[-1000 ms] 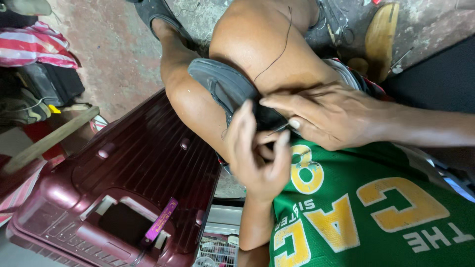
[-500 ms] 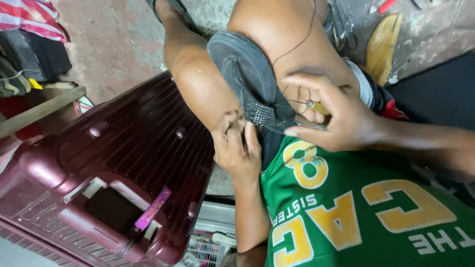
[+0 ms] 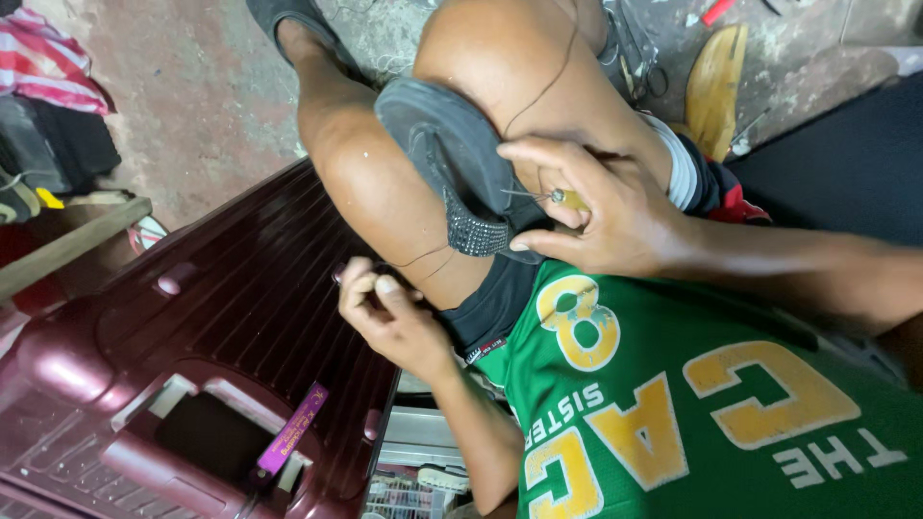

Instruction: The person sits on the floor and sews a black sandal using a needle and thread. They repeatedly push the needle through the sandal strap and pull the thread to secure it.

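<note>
While I sit with my knees up, my right hand (image 3: 596,216) presses a dark grey shoe (image 3: 452,159) against my leg. My fingers are curled around a small awl (image 3: 562,198) with a yellow handle and a thin metal tip, and my thumb pushes on the shoe's studded strap (image 3: 476,231). The shoe rests between my two knees, near the middle of the view, a bit toward 12 o'clock.

My left hand (image 3: 385,312) is at about 7 o'clock from the shoe. Its thumb and fingers are pinched shut on a thin dark thread (image 3: 423,258). The thread runs from my pinch up to the shoe's strap.

A dark red suitcase (image 3: 192,365) lies at 8 o'clock from the shoe, just beside my left hand. It has a purple tag (image 3: 293,428) by its handle. Striped cloth (image 3: 48,62) sits far off at 10 o'clock. A yellow shoe sole (image 3: 716,86) lies on the floor at 2 o'clock.
</note>
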